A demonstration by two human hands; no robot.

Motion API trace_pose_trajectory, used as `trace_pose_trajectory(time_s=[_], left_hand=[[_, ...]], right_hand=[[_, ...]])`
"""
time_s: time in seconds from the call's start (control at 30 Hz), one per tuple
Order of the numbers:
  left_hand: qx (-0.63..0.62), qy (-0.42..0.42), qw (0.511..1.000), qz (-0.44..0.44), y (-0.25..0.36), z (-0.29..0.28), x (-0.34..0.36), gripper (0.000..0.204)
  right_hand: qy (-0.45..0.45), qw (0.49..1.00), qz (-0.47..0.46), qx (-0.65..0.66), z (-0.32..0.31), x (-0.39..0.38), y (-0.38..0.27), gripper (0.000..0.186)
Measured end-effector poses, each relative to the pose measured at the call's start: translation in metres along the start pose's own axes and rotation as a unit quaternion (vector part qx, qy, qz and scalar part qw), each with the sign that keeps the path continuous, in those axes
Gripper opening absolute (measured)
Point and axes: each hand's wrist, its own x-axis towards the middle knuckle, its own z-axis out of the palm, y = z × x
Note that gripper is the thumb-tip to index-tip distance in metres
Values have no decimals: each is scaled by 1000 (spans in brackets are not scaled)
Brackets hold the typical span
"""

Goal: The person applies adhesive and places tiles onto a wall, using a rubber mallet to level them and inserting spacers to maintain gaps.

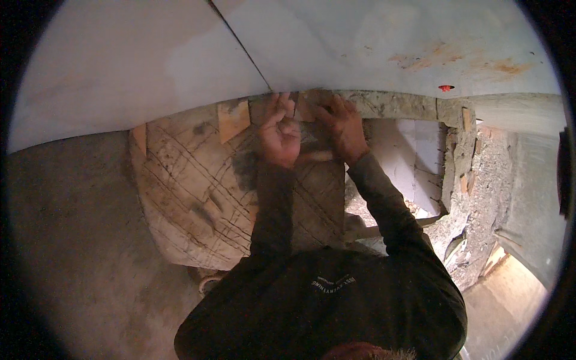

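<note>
Two bare hands are sitting approx. side by side at the top edge of the scored slab (186, 186), apart w/ a small gap btwn. L hand (281, 135) is showing its palm, fingers bending up nr the white panel (150, 72) above the slab; can't tell if it's gripping anything. R hand (346, 123) is bending its fingers nr a brown pc. (306, 108), which is sitting at the slab's top edge btwn the hands; can't tell if it's clamped on or just touching. One wood wedge (233, 120) is poking out along the slab's top edge, L of both hands; a 2nd wedge (140, 139) is standing at the slab's top L corner. Red plug (446, 88) is showing in the panel, above & R of the slab.
</note>
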Motion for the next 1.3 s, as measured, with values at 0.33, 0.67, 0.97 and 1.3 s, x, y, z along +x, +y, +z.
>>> trace_pose_trajectory(time_s=[0.33,0.67,0.97,1.3], left_hand=[[13,-27,999,35,-3,-8,8,54],[47,24,997,53,-3,7,5,45],[47,-9,997,56,-4,3,3,57],[105,-23,993,46,-1,3,0,72]], right_hand=[[15,1000,16,-19,13,3,4,47],[49,998,4,37,13,14,11,45],[32,998,45,44,15,18,7,44],[40,998,26,46,19,14,8,39]])
